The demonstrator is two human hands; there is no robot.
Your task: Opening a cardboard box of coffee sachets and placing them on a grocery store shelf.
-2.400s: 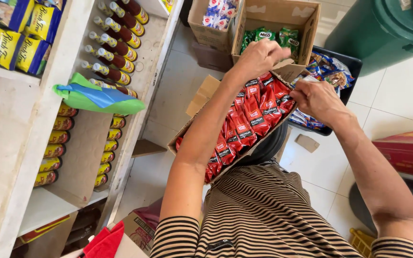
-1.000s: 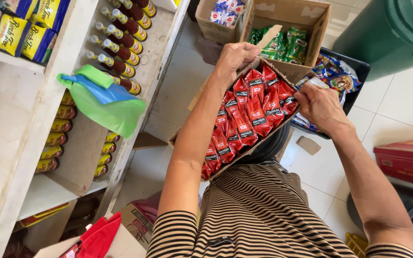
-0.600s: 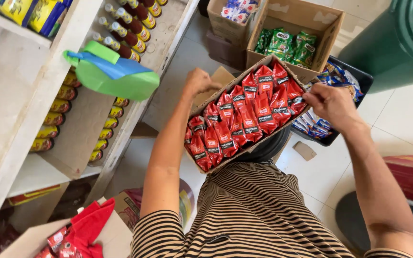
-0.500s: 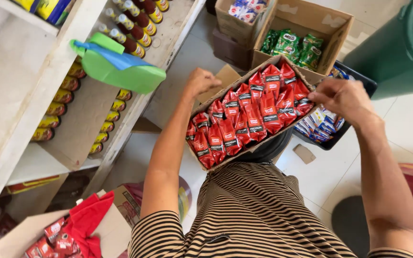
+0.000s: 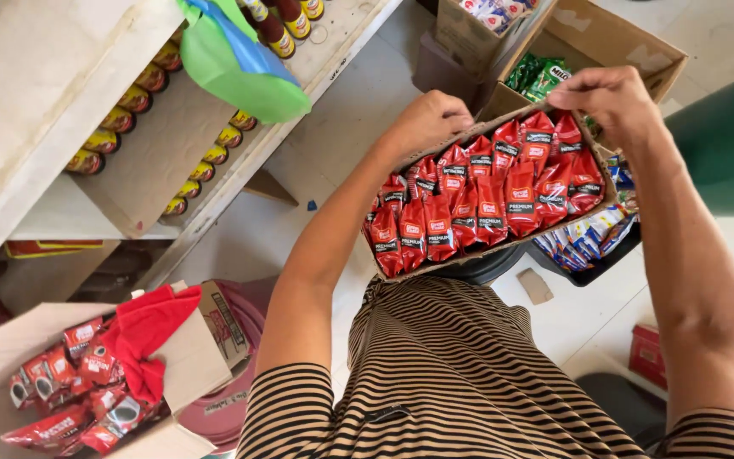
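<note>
The fingertips of the left hand [image 5: 425, 121] are curling out of sight behind the tray's [image 5: 443, 265] far wall at twelve o'clock. The right hand [image 5: 612, 98] is covering the tray's corner at one o'clock. The green bin [image 5: 728, 140] at three o'clock is running off the right edge. The open carton [image 5: 61, 382] at eight o'clock is getting cropped by the bottom edge. The bottles [image 5: 286, 19] at eleven o'clock are showing only their lower halves.

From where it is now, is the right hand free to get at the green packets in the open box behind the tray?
Probably yes: the right hand rests at the tray's far edge, right beside the green packets, with the box open on top and nothing between.
</note>
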